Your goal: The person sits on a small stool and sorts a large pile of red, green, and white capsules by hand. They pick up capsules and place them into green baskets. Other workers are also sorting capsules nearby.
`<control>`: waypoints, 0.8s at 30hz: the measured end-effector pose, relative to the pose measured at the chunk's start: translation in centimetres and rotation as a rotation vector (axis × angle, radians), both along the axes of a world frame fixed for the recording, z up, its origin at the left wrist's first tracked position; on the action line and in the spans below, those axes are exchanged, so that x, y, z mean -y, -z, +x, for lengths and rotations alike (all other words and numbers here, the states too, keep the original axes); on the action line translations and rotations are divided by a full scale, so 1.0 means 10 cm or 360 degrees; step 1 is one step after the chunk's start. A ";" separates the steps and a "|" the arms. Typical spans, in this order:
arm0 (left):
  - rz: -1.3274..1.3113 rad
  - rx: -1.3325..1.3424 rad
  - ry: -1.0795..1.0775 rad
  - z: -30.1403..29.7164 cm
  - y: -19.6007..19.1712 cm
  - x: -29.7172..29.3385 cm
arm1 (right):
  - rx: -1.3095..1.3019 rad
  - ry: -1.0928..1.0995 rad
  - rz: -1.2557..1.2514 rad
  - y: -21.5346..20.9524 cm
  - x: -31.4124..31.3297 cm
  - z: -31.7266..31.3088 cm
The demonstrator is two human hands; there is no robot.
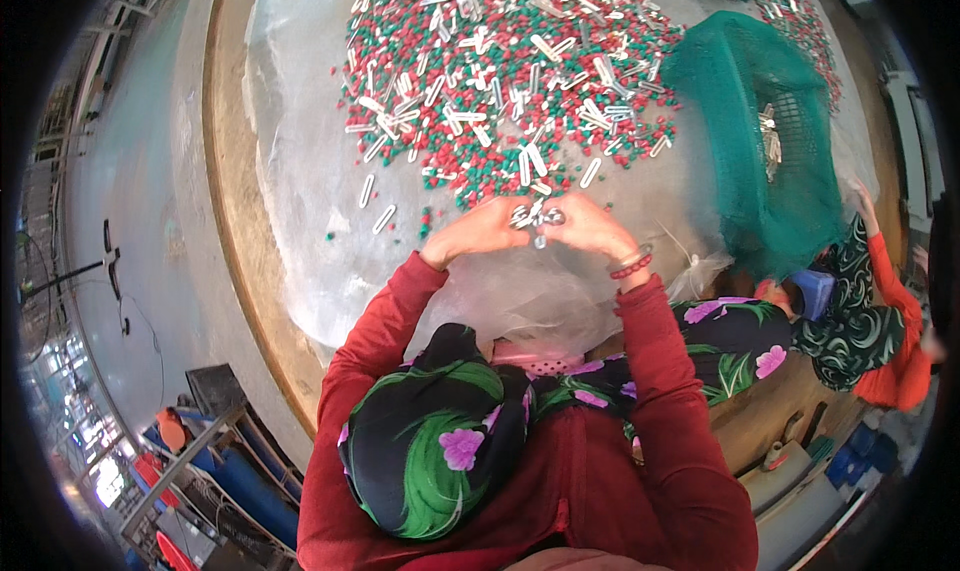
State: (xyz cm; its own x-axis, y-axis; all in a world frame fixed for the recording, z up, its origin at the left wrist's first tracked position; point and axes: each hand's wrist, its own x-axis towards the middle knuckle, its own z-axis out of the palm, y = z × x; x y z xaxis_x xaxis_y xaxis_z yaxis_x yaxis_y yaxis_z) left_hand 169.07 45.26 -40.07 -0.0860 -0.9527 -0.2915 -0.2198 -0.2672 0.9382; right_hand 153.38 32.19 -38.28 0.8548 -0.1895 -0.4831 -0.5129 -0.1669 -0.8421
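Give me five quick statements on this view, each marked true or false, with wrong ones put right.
1. The left hand and right hand are close together. True.
2. A red beaded bracelet is on the left wrist. False: the bracelet is on the right wrist.
3. Shiny pieces show at the fingers of both hands. True.
4. The green netting is to the left of both hands. False: the netting is to their right.
5. Pale strips lie among the small red and green pieces. True.
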 end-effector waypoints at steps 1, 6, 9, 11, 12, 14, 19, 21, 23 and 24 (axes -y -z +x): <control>-0.0032 0.0032 -0.0008 0.02 0.00 0.00 | 0.0008 -0.0067 -0.0085 -0.03 0.06 0.03; 0.0486 -0.0398 -0.0026 0.15 -0.10 0.03 | 0.0041 -0.0085 0.0267 -0.08 0.17 0.05; 0.0332 -0.0240 0.0080 0.18 0.01 -0.03 | 0.0052 -0.0253 0.0243 -0.01 0.10 -0.01; 0.0067 0.0022 0.0186 0.23 0.12 -0.12 | -0.0115 -0.0518 0.0065 0.00 0.12 -0.06; 0.0163 -0.0111 0.0192 0.26 0.08 -0.11 | -0.0074 -0.0509 0.0068 -0.02 0.16 -0.14; 0.0365 -0.0366 0.0194 0.36 -0.05 -0.12 | 0.0019 -0.0502 0.0083 -0.05 0.21 -0.30; -0.0070 -0.1830 0.0040 0.45 0.02 -0.16 | 0.0310 0.0352 0.1067 -0.30 0.41 -0.70; 0.0041 -0.1862 0.0088 0.47 0.07 0.00 | 0.0430 0.0489 0.1146 -0.21 0.49 -0.81; 0.0053 -0.1756 -0.0099 0.41 0.00 0.13 | 0.0713 0.0581 0.1228 0.00 0.52 -0.83; 0.0061 -0.1711 -0.0142 0.42 0.01 0.22 | 0.0645 0.0664 0.1118 0.08 0.55 -0.78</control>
